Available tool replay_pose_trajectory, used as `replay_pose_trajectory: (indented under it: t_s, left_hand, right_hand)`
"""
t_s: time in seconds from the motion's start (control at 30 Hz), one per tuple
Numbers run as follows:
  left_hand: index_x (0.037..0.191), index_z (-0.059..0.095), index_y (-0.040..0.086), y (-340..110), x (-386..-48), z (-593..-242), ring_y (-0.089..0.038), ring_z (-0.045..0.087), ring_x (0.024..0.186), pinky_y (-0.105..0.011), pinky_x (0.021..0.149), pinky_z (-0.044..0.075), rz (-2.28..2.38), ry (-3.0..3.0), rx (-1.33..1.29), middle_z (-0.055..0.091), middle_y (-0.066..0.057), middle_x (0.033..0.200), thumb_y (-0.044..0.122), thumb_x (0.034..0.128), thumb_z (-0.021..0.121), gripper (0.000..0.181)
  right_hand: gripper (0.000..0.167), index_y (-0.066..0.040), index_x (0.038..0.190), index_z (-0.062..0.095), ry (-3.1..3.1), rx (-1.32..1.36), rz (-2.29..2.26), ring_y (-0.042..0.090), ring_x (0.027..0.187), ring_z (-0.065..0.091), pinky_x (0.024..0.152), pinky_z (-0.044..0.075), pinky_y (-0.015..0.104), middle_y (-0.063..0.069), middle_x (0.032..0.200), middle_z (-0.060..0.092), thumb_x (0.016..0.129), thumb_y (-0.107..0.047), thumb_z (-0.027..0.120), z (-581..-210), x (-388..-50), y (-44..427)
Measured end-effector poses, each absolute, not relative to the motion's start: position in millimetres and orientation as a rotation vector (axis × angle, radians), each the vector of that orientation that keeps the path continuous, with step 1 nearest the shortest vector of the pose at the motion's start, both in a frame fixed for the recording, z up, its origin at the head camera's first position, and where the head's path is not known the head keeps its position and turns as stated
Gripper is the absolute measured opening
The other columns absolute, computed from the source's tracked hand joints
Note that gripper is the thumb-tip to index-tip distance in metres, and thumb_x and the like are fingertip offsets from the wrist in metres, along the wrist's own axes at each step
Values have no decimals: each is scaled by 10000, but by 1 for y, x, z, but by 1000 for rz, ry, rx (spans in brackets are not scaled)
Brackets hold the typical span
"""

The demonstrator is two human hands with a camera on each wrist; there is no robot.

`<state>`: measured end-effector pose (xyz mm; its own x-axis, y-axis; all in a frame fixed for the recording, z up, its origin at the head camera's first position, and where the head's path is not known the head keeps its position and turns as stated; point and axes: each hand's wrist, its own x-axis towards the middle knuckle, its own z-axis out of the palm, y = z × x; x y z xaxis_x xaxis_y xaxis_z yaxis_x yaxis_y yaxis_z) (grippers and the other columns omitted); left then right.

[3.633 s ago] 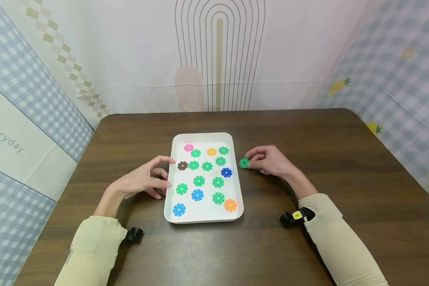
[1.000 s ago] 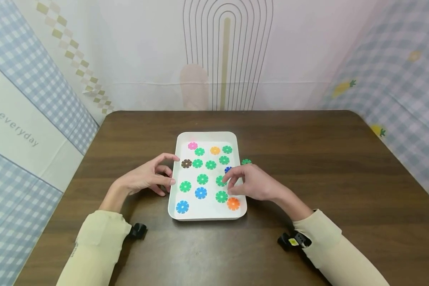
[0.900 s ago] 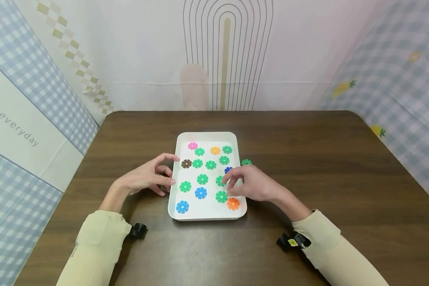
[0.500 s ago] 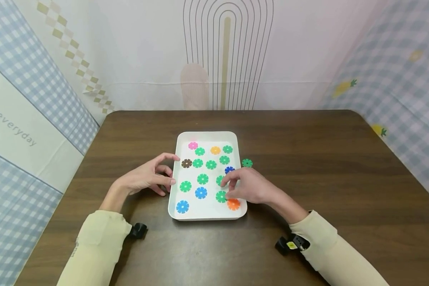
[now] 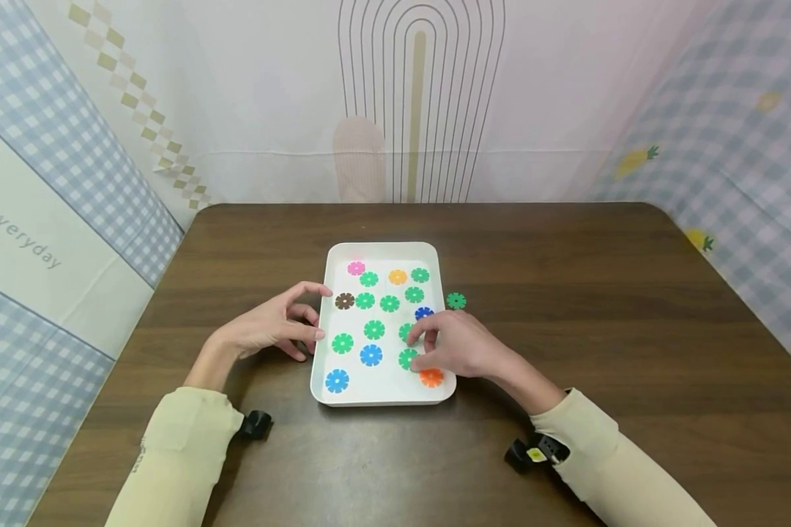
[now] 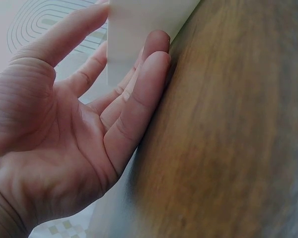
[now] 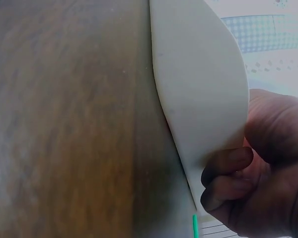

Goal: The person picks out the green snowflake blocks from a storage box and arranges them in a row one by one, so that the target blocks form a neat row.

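From the head view, I see the right hand [image 5: 458, 344] over the white tray [image 5: 385, 389], thumb at a green disc [image 5: 405, 358] inside; pinching, I can't tell. Likely light, stiff: I'd take its rim. Left wrist: left hand [image 6: 59, 134] loosely spread against the tray. Right wrist: wall hides the disc.

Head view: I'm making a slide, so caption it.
Left hand at the tray, right hand over its discs, one green disc outside.

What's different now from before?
The right hand let go of a green notched disc, leaving it beside the white tray, and moved left to another green disc in the tray. The left hand stayed at the tray's left side.
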<state>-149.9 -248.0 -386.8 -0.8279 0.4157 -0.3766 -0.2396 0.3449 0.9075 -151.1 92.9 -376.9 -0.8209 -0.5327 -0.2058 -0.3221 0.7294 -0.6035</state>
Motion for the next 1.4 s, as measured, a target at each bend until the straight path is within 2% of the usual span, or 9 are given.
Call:
replay_pose_trajectory:
  t_s: [0.33, 0.5, 0.83, 1.17, 1.3, 1.4]
  left_hand:
    - [1552, 343, 176, -248, -151, -387, -265, 701, 846, -426, 717, 642, 1531, 2039, 154, 595, -131, 1070, 150, 947, 803, 760]
    - [1554, 339, 173, -248, -150, -387, -264, 703, 855, -423, 720, 644, 1531, 2039, 159, 594, -134, 1072, 153, 945, 805, 767]
    - [1556, 339, 173, -247, -150, -387, -270, 703, 866, -427, 728, 644, 1524, 2050, 162, 594, -145, 1083, 167, 947, 805, 767]
    - [1562, 329, 164, -248, -149, -388, -265, 706, 863, -425, 728, 646, 1544, 2031, 168, 590, -141, 1071, 172, 942, 813, 787]
    - [1559, 332, 165, -248, -150, -388, -262, 707, 861, -430, 728, 646, 1550, 2025, 163, 589, -138, 1073, 167, 942, 813, 783]
    - [1557, 336, 175, -248, -150, -388, -261, 707, 859, -431, 728, 647, 1550, 2026, 156, 593, -134, 1076, 159, 942, 811, 778]
  right_hand:
    - [233, -203, 1042, 813, 2599, -671, -729, 158, 680, 533, 591, 380, 295, -27, 715, 584, 836, -245, 914, -376, -150, 91]
    - [241, -210, 1047, 803, 2604, -663, -725, 164, 741, 543, 602, 414, 303, -36, 785, 611, 834, -229, 913, -376, -149, 90]
    - [261, -218, 1058, 785, 2581, -668, -801, 160, 940, 588, 757, 497, 319, -71, 968, 680, 834, -178, 912, -377, -150, 94]
    - [245, -216, 1057, 783, 2555, -668, -872, 166, 990, 598, 841, 504, 350, -80, 979, 697, 852, -128, 886, -378, -151, 97]
    - [224, -216, 1044, 791, 2531, -669, -918, 172, 975, 599, 831, 496, 344, -70, 945, 695, 861, -119, 877, -379, -152, 98]
    - [213, -202, 1048, 805, 2492, -682, -968, 179, 928, 602, 773, 500, 323, -40, 924, 696, 870, -101, 863, -380, -155, 101]
